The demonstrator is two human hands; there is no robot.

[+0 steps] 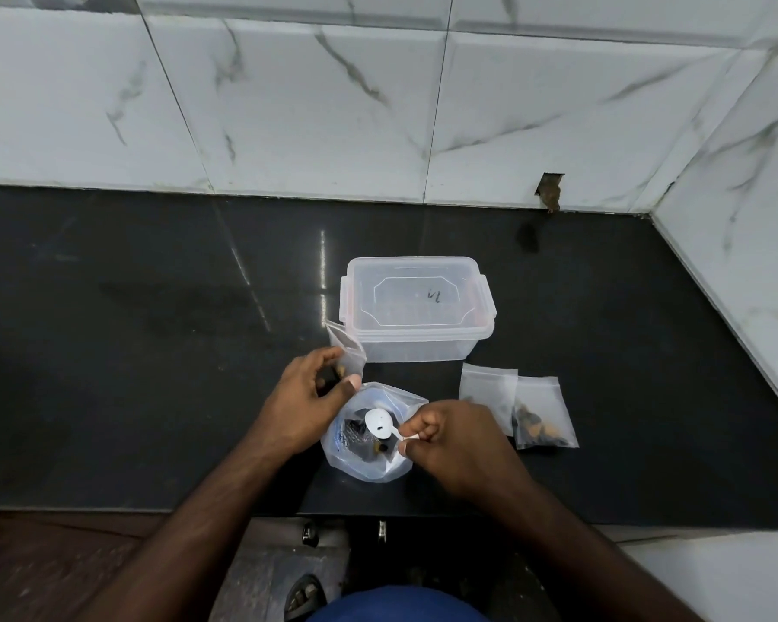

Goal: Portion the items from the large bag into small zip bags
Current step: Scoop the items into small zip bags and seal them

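A glossy black countertop (131, 352) fills the middle of the view, reflecting light streaks. Behind it and along the right side rise white marble-patterned wall tiles (311, 105) with grey veins. One tile has a small broken notch (550, 193) at its lower edge near the corner. A clear plastic lidded container (416, 307) with side clips sits on the counter. Below the counter edge, a sandalled foot (305, 594) rests on a speckled floor
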